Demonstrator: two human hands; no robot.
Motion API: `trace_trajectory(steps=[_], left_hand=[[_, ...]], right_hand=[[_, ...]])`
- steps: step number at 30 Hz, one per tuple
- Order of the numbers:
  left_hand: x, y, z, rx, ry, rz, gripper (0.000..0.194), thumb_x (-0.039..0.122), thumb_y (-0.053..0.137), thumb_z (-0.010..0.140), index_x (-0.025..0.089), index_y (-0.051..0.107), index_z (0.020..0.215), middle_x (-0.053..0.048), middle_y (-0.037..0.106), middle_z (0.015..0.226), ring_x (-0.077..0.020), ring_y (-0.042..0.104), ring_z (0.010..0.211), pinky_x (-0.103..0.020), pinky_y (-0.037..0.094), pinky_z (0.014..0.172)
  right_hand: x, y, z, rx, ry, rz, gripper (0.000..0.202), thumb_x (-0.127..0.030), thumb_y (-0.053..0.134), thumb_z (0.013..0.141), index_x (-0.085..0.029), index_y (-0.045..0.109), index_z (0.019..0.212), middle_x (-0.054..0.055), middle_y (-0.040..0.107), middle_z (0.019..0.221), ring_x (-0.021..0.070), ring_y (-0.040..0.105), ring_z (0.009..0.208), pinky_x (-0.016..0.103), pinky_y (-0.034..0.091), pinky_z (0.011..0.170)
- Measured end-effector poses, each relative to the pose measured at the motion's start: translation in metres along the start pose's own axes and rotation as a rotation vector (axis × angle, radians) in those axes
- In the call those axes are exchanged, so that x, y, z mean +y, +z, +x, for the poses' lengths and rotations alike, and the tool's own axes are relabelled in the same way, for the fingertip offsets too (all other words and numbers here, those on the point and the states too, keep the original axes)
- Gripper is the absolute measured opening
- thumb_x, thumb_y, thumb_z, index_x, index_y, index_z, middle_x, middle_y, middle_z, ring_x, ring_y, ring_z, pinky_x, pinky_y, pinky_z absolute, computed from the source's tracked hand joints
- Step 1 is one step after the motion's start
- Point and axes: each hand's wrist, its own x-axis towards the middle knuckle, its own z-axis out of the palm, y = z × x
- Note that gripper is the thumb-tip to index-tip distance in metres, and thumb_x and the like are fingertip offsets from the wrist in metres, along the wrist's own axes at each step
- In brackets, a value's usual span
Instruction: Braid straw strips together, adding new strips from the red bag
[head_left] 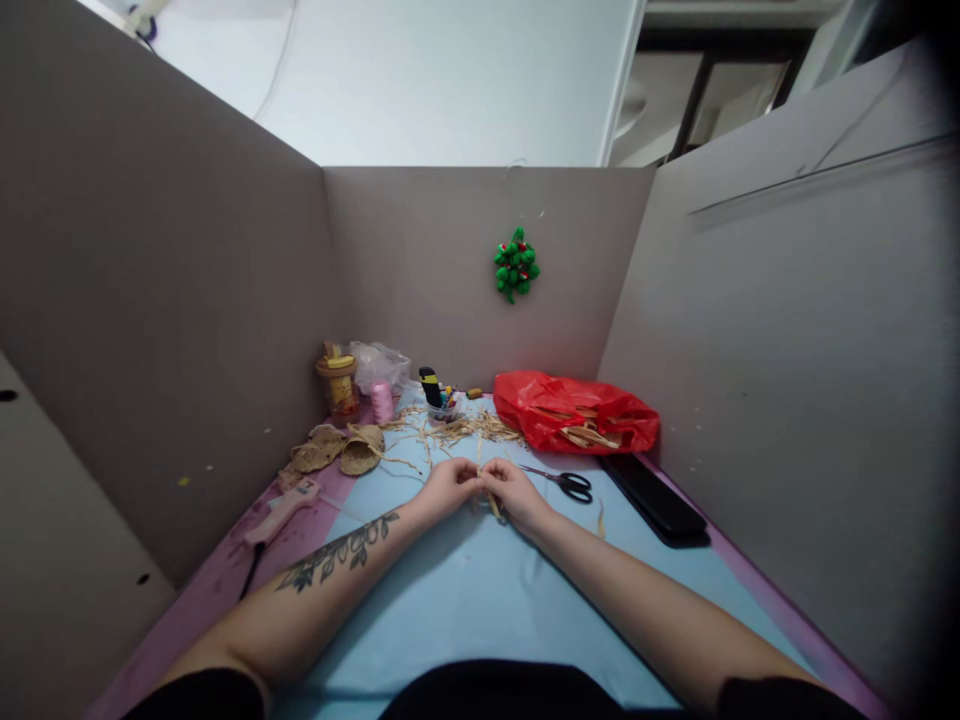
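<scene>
Head view shows your left hand (448,487) and right hand (516,493) meeting over the far middle of the counter (465,600), fingers pressed together on a pale straw strand (486,487) that runs up between the two hands and down below them; both hands pinch it, and they touch each other at the fingertips. Just right of your right hand lie black-handled scissors (566,483), closed, and beyond them a flat black case (654,500) near the right wall. A red plastic bag (574,412) with straw strips sits behind the scissors, and loose straw (465,428) is scattered between it and the woven straw pieces (339,450) on the left. A pink glue gun (283,510) lies well left of your tattooed forearm. At the back stand a yellow-lidded jar (338,385), a pink thread spool (382,401) and a small cup of pens (435,397). A green ornament (516,264) hangs on the back wall. No label or writing is readable anywhere at this size.
</scene>
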Motion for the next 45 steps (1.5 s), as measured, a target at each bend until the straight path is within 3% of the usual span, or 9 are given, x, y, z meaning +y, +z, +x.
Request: trace_trajectory(steps=[5, 10, 21, 27, 33, 38, 45], left_hand=[[-0.004, -0.001, 0.002, 0.008, -0.016, 0.029, 0.017, 0.025, 0.061, 0.064, 0.01, 0.059, 0.07, 0.001, 0.057, 0.058, -0.0092, 0.048, 0.054, -0.019, 0.035, 0.05], [-0.005, 0.0, 0.002, -0.07, -0.087, -0.075, 0.023, 0.032, 0.063, 0.062, 0.012, 0.053, 0.064, 0.004, 0.049, 0.049, -0.0067, 0.041, 0.045, -0.019, 0.03, 0.046], [-0.009, 0.006, 0.001, -0.107, -0.069, -0.221, 0.037, 0.047, 0.062, 0.066, 0.015, 0.043, 0.068, 0.005, 0.049, 0.051, -0.0071, 0.045, 0.047, -0.02, 0.033, 0.049], [-0.008, 0.009, -0.001, -0.071, -0.084, -0.311, 0.036, 0.044, 0.063, 0.066, 0.016, 0.041, 0.07, 0.004, 0.053, 0.055, -0.0064, 0.046, 0.045, -0.019, 0.035, 0.048], [-0.009, 0.002, 0.001, -0.173, -0.059, -0.187, 0.027, 0.038, 0.056, 0.069, 0.014, 0.048, 0.062, 0.005, 0.048, 0.044, -0.0055, 0.039, 0.038, -0.019, 0.028, 0.042], [-0.009, 0.004, 0.001, -0.13, -0.059, -0.131, 0.023, 0.036, 0.054, 0.069, 0.016, 0.045, 0.061, 0.006, 0.046, 0.043, -0.006, 0.039, 0.038, -0.019, 0.026, 0.041], [-0.011, 0.008, 0.001, -0.112, -0.038, -0.247, 0.029, 0.042, 0.055, 0.071, 0.015, 0.045, 0.065, 0.003, 0.054, 0.054, -0.0061, 0.044, 0.044, -0.02, 0.033, 0.046]], right_hand=[[0.0, -0.001, 0.0, 0.007, -0.025, -0.038, 0.028, -0.04, 0.063, 0.064, -0.018, 0.047, 0.064, -0.007, 0.042, 0.047, 0.0061, 0.035, 0.041, 0.019, 0.024, 0.04], [0.001, -0.001, 0.0, 0.057, -0.025, -0.064, 0.025, -0.034, 0.064, 0.062, -0.018, 0.046, 0.066, -0.008, 0.043, 0.046, 0.0059, 0.036, 0.041, 0.019, 0.023, 0.04], [0.004, -0.004, 0.002, 0.06, -0.068, -0.103, 0.022, -0.033, 0.062, 0.064, -0.019, 0.046, 0.066, -0.006, 0.044, 0.05, 0.0081, 0.038, 0.046, 0.02, 0.028, 0.044], [0.003, -0.007, 0.003, 0.077, -0.201, -0.246, 0.013, -0.028, 0.056, 0.068, -0.018, 0.047, 0.066, -0.004, 0.047, 0.059, 0.0107, 0.043, 0.056, 0.023, 0.035, 0.054], [-0.003, -0.007, -0.002, 0.093, -0.278, -0.367, 0.007, -0.024, 0.05, 0.071, -0.019, 0.048, 0.066, -0.003, 0.048, 0.062, 0.013, 0.045, 0.062, 0.024, 0.035, 0.06], [-0.002, -0.008, -0.001, 0.109, -0.284, -0.411, 0.007, -0.024, 0.049, 0.071, -0.02, 0.047, 0.065, -0.003, 0.047, 0.062, 0.0138, 0.044, 0.062, 0.025, 0.035, 0.06], [0.003, -0.009, 0.006, 0.119, -0.262, -0.362, 0.009, -0.025, 0.051, 0.068, -0.02, 0.046, 0.063, -0.002, 0.047, 0.061, 0.0143, 0.045, 0.062, 0.025, 0.035, 0.06]])
